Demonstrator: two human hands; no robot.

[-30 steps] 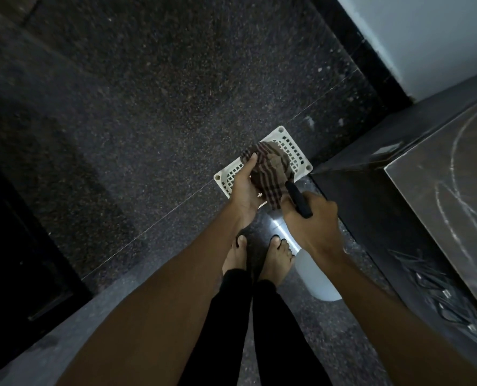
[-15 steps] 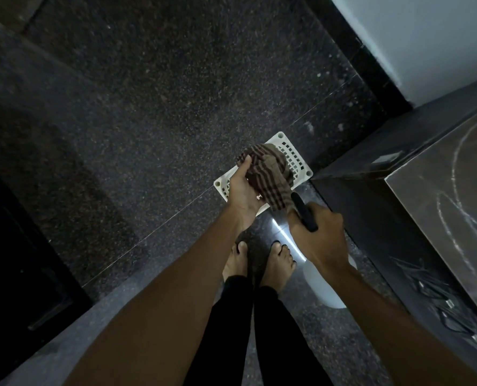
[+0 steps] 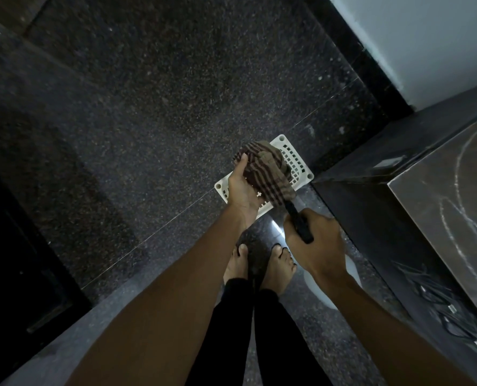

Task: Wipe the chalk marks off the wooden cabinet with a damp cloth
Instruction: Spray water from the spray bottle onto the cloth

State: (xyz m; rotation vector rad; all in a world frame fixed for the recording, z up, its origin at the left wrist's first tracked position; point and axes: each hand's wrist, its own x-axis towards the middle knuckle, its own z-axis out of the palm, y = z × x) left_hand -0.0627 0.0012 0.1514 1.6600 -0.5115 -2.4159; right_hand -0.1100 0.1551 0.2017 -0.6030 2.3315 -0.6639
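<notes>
My left hand [image 3: 242,188] holds a bunched brown striped cloth [image 3: 265,168] out over the floor. My right hand [image 3: 315,243] grips a spray bottle with a black nozzle [image 3: 298,221] that points at the cloth; its white body [image 3: 351,271] shows below my wrist. The wooden cabinet [image 3: 454,218] stands at the right edge, its top crossed by curved white chalk marks [image 3: 460,174].
A white perforated drain cover [image 3: 295,160] lies on the dark speckled floor under the cloth. My bare feet [image 3: 259,266] stand just below it. A pale wall with a black skirting [image 3: 371,65] runs at the upper right. A dark opening lies at the left.
Both hands have shifted only slightly; the right hand with the spray bottle drifted a little down and right. The cloth stays in my left hand.
</notes>
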